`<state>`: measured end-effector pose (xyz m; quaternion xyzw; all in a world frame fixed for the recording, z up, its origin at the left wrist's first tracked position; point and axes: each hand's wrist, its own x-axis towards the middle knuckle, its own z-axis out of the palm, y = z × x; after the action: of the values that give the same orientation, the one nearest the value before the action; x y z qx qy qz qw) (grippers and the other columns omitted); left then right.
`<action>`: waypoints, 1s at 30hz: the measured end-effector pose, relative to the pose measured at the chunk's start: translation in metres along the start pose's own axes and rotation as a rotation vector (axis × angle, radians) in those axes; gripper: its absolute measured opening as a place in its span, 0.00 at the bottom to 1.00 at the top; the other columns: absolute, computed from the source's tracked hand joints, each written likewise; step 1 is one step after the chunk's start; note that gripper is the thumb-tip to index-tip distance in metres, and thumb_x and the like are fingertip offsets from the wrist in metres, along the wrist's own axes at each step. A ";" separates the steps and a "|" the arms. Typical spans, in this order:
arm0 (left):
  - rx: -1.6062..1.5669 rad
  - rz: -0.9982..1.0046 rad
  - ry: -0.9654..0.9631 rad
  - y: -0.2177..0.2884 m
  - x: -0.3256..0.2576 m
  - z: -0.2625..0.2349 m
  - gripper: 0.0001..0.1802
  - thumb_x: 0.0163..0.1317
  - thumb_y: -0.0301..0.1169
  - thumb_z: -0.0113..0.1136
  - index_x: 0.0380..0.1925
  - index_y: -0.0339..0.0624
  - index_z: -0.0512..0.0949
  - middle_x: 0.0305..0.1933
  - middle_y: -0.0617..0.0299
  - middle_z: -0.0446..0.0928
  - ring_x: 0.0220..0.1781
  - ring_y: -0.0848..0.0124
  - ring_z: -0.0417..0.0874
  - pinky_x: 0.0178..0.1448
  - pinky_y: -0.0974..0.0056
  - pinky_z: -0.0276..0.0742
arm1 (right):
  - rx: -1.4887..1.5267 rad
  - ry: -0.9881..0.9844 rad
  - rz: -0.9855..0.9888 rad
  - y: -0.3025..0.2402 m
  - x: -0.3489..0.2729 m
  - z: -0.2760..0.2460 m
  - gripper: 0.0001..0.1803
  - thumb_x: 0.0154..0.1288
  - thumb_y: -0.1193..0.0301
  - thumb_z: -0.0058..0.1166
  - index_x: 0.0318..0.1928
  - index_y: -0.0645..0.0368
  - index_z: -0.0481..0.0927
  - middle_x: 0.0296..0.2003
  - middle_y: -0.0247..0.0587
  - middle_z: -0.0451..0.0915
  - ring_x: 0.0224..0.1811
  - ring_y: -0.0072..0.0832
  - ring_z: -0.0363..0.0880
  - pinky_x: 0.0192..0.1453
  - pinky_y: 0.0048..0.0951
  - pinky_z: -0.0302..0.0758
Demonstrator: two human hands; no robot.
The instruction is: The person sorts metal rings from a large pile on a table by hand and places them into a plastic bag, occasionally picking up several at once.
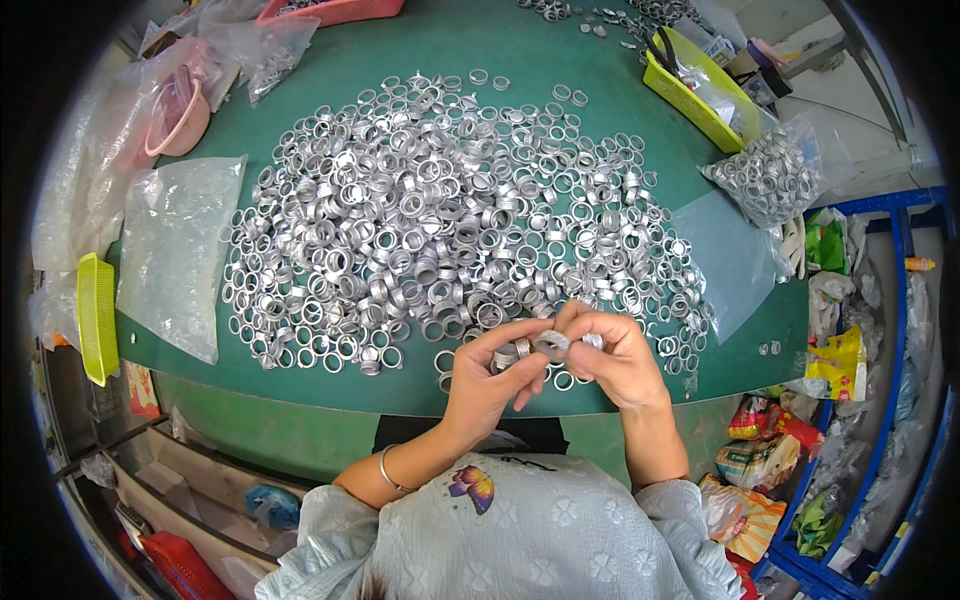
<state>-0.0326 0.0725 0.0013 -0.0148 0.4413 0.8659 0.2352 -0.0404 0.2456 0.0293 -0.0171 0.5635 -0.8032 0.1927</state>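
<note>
A broad heap of silver metal rings (400, 220) covers the middle of the green table (290, 388). Close to the table's front edge, my left hand (488, 378) is closed, thumb and forefinger pinching the side of one metal ring (551, 345). More rings (507, 357) sit within its curled fingers. My right hand (622, 358) meets that same ring from the other side with its fingertips. Another ring (592, 341) shows against the right palm. Some of the fingers are hidden behind the rings.
Flat clear plastic bags (185, 255) lie left of the heap. A bag full of rings (770, 178) and a yellow-green basket (695, 95) stand at the right. At the left edge are a yellow basket (97, 318) and a pink basin (180, 120). Blue shelving (880, 440) stands right.
</note>
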 end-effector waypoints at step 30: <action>-0.174 -0.161 -0.104 -0.008 -0.007 -0.020 0.12 0.63 0.29 0.52 0.45 0.36 0.74 0.27 0.64 0.70 0.20 0.79 0.67 0.16 0.77 0.55 | -1.417 0.194 -0.382 0.011 0.094 0.001 0.09 0.53 0.70 0.59 0.37 0.52 0.80 0.26 0.39 0.77 0.24 0.40 0.77 0.27 0.37 0.72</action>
<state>-0.0263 0.0588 -0.0152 -0.0256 0.3493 0.8788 0.3241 -0.1240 0.2108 0.0014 -0.1641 0.9486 -0.2643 -0.0584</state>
